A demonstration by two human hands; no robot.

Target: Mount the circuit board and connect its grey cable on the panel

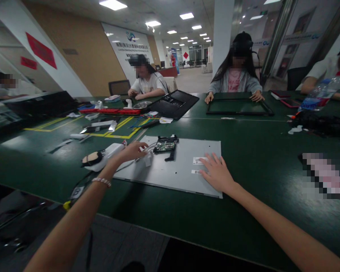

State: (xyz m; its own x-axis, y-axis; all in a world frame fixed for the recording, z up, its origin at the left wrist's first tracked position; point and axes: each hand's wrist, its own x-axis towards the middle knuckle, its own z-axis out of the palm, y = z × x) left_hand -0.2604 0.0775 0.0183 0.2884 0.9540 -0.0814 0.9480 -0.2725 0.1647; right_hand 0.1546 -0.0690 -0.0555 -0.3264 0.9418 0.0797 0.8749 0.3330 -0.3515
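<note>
A flat silver panel [170, 175] lies on the green table, with a small green circuit board [166, 144] in a black frame on its upper part. My left hand [133, 150] is over the panel's left side, its fingers curled and closed at thin pale cables beside the board; what exactly they grip is too small to tell. Near the panel's right edge, my right hand [217, 173] rests with fingers spread, next to two white labels [200, 161]. A white device with a black and tan part [99, 158] sits left of the panel, below my left wrist.
Across the table [252, 151], a person's hands touch a black rectangular frame [239, 112]. A black laptop-like shell [174, 104], a red bar [110, 111] and loose wires lie behind the panel. A phone [328, 173] and a plastic bottle [319, 94] are at right.
</note>
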